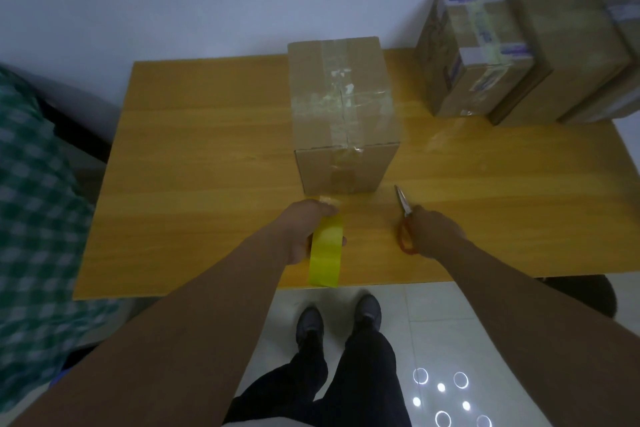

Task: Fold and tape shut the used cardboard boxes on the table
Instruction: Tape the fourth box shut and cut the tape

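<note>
A closed cardboard box [343,107] stands in the middle of the wooden table [207,156], with clear tape running along its top seam and down its near face. Just in front of it my left hand [304,232] grips a roll of yellow tape [326,253] held on edge above the table's near side. To the right, my right hand [436,232] holds red-handled scissors [404,215], blades pointing away toward the box's right corner. The scissor blades look closed.
Several taped cardboard boxes [474,52] are stacked at the table's back right corner. A green checked cloth [31,211] lies over something at the left. My legs and shoes stand on the tiled floor [450,322] before the table's near edge.
</note>
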